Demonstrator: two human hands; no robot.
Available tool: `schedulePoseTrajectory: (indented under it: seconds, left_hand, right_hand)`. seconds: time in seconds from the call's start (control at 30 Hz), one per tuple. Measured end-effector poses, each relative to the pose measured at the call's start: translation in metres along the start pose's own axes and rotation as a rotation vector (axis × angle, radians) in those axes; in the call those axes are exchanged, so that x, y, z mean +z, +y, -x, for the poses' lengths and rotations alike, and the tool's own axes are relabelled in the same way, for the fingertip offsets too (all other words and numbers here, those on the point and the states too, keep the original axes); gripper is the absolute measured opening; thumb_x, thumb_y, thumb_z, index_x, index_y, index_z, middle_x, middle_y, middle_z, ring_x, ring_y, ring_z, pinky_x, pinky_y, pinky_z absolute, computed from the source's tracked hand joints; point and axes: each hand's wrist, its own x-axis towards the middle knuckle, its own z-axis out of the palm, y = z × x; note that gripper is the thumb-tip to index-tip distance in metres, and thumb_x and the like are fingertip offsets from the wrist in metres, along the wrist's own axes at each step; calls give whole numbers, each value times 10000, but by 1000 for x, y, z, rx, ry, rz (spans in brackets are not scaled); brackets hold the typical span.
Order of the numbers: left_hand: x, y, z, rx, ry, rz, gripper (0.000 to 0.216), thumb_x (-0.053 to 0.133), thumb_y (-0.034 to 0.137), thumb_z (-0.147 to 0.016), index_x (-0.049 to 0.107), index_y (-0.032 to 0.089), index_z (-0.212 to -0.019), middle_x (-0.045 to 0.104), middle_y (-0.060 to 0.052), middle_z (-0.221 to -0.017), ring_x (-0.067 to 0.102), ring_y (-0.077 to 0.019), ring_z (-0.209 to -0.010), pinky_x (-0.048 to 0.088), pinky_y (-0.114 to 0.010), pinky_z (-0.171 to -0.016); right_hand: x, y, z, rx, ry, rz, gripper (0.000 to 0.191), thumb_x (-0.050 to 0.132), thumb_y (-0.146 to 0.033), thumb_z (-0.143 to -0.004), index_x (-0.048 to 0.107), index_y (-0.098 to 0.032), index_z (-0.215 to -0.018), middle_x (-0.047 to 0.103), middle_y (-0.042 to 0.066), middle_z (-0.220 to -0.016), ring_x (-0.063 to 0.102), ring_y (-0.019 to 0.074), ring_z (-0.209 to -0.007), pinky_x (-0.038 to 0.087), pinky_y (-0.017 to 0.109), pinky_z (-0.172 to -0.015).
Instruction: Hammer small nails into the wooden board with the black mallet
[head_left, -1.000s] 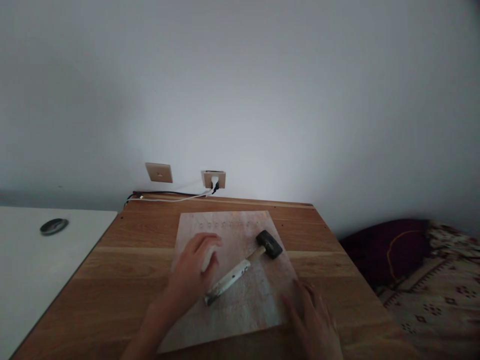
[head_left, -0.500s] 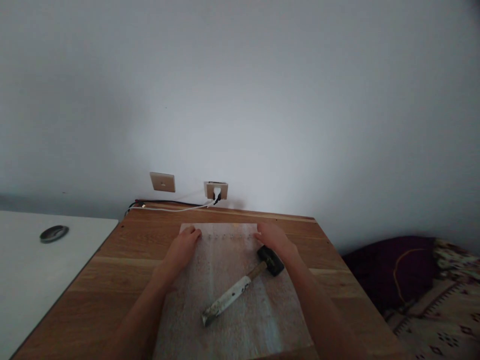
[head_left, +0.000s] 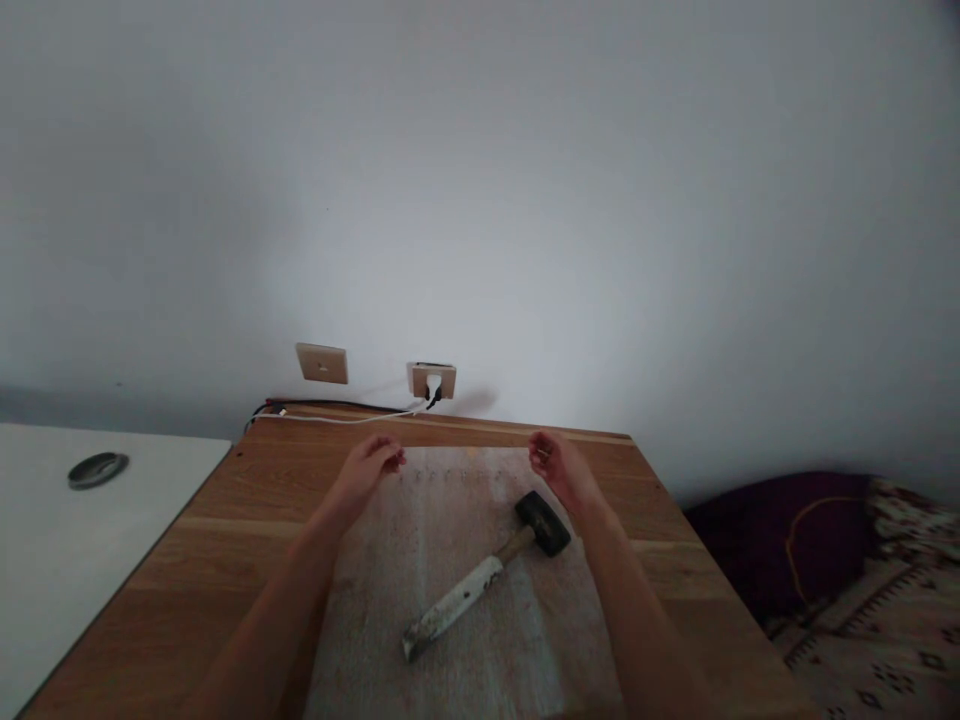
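Note:
A pale, worn wooden board (head_left: 450, 530) lies on the table in front of me. Several small nails or marks (head_left: 448, 475) run in a row near its far edge. Across the board lies a hammer (head_left: 457, 598), its black head (head_left: 544, 523) toward the right and its white-coated handle toward me. My left hand (head_left: 371, 463) hovers at the board's far left corner, fingers curled together. At the far right corner my right hand (head_left: 556, 467) is raised, fingers curled in, with a tiny glint between them. Whatever either hand holds is too small to name.
The wooden table (head_left: 217, 550) meets a white wall, where a plug sits in a socket (head_left: 433, 382) with cables (head_left: 345, 415) along the back edge. On the left, a white surface (head_left: 90, 560) bears a grey round dish (head_left: 98, 470). Patterned bedding (head_left: 885, 610) lies at right.
Both hands have lifted off the board's far corners, and their fingers have curled in. The right hand has shifted slightly to the right. The hammer still lies on the board.

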Motion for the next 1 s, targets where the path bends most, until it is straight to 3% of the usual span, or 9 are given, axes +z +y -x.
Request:
schedulePoseTrajectory:
  seconds: [0.07, 0.13, 0.27, 0.37, 0.57, 0.67, 0.8, 0.9, 1.0]
  left_hand:
    - [1, -2, 0, -61, -32, 47, 282, 491, 483, -810, 542, 206, -788, 646, -32, -766, 619, -181, -702, 502, -304, -670]
    - [2, -4, 1, -64, -64, -74, 282, 525, 489, -798, 533, 214, -740, 610, -17, -705, 589, -185, -672, 474, -304, -648]
    - [7, -3, 7, 134, -151, -674, 242, 582, 437, -863, 585, 203, -802, 680, -80, -827, 638, -243, -802, 484, -350, -766]
    - [12, 1, 10, 240, -278, -988, 194, 503, 317, -942, 631, 171, -944, 716, -141, -985, 683, -280, -933, 494, -372, -843]
    - [17, 11, -2, 386, -432, -1191, 270, 446, 234, -953, 703, 154, -984, 741, -169, -1024, 717, -307, -938, 520, -404, -835]
    - [17, 13, -9, 408, -462, -1180, 254, 478, 234, -925, 718, 154, -945, 752, -175, -990, 718, -317, -920, 522, -410, -825]
    - [18, 21, -15, 360, -447, -1029, 229, 509, 244, -897, 670, 183, -745, 746, -131, -875, 698, -282, -858, 500, -382, -817]
    - [19, 27, -17, 189, -265, -606, 278, 515, 304, -872, 545, 201, -616, 656, -62, -701, 628, -210, -729, 463, -302, -700]
    - [19, 25, -15, -12, -150, -174, 293, 407, 386, -878, 491, 214, -657, 534, -8, -618, 489, -145, -550, 369, -255, -526]
  right_hand:
    - [6, -3, -2, 14, -71, 89, 623, 348, -664, -979, 675, -162, -807, 675, 71, -688, 614, 174, -573, 468, 287, -531]
    - [13, -7, -5, 23, -146, 228, 519, 536, -610, -952, 677, -159, -736, 696, 80, -711, 675, 212, -699, 521, 330, -661]
    - [34, -16, -6, 38, -265, 482, 275, 725, -420, -933, 712, -148, -971, 735, 80, -1060, 691, 237, -1021, 540, 454, -945]
    - [44, -20, -4, 30, -292, 558, 279, 682, -360, -983, 674, -164, -1180, 687, 82, -1225, 677, 237, -1083, 563, 469, -952]
    - [25, -22, -1, -23, -145, 440, 268, 653, -370, -1003, 667, -163, -1172, 695, 69, -1158, 692, 211, -994, 594, 419, -871]
    - [11, -17, 1, -11, -60, 333, 273, 631, -386, -1016, 656, -159, -1164, 698, 49, -1065, 692, 168, -852, 606, 343, -745]
    - [10, -16, 3, 12, -62, 302, 281, 546, -390, -1055, 666, -142, -1111, 709, 37, -947, 674, 142, -724, 569, 279, -631]
    - [21, -23, 4, -9, -121, 382, 402, 429, -373, -1072, 710, -136, -910, 737, 68, -828, 697, 181, -742, 528, 275, -653]
    - [40, -36, 6, -33, -218, 507, 358, 572, -408, -983, 731, -147, -796, 781, 147, -891, 728, 255, -907, 518, 316, -810]
